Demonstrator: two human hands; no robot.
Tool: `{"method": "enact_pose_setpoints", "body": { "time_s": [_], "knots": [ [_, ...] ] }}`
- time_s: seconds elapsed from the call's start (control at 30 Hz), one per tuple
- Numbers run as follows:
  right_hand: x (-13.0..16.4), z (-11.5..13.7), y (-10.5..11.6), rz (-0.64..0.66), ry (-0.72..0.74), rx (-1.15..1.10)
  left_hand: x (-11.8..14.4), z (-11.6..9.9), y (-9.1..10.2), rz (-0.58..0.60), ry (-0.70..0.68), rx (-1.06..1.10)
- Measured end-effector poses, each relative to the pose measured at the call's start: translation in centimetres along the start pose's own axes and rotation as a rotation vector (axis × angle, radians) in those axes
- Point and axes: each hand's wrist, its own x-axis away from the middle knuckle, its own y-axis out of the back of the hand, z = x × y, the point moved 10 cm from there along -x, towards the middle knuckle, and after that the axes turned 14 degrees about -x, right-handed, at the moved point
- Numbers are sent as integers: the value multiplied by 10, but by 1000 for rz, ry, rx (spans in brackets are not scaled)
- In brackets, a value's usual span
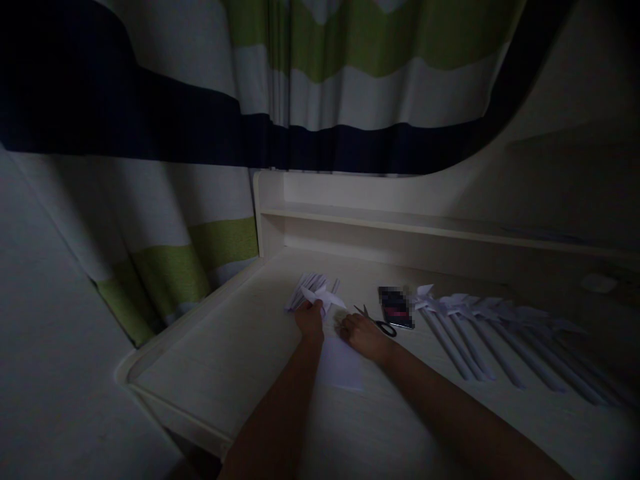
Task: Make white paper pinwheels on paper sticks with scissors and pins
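Forearms ran in from six o'clock over a dim desk.
Left hand pinched a paper pinwheel; right hand, apart at three o'clock, rested curled beside scissors, its grip unclear in the gloom.

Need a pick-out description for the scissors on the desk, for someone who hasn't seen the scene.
Start at the pale desk under the striped curtain. Beside the right hand, left of the phone, lie the scissors. They are the only dark-handled metal thing there; the paper pinwheels to the right and the one at the left hand are pale.
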Motion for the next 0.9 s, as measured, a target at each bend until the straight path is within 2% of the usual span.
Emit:
{"method": "enact_pose_setpoints", "body": {
  "time_s": [0.13,0.27,0.43,0.57,0.63,0.73,0.8,0.87,0.9],
  "knots": [
    [8,-9,9,-82,-67,-59,1,-2,-1,-4,-34,4],
    [32,-31,26,-245,-222,-172,4,-3,-5,19,-43,2],
    [89,-64,47,-456,-403,-385,17,-6,-23,107,-67,9],
    [140,-83,63,-635,-505,-553,42,-13,-43,216,-108,5],
    [156,-82,72,-710,-507,-634,59,-18,-53,278,-133,1],
    [171,-72,85,-874,-471,-886,88,-27,-69,421,-165,16],
    [168,-55,96,-876,-403,-898,105,-32,-77,509,-171,44],
    [159,-37,103,-807,-326,-828,119,-35,-82,575,-166,72],
    [157,-30,109,-818,-272,-762,124,-37,-84,595,-168,80]
  ]
}}
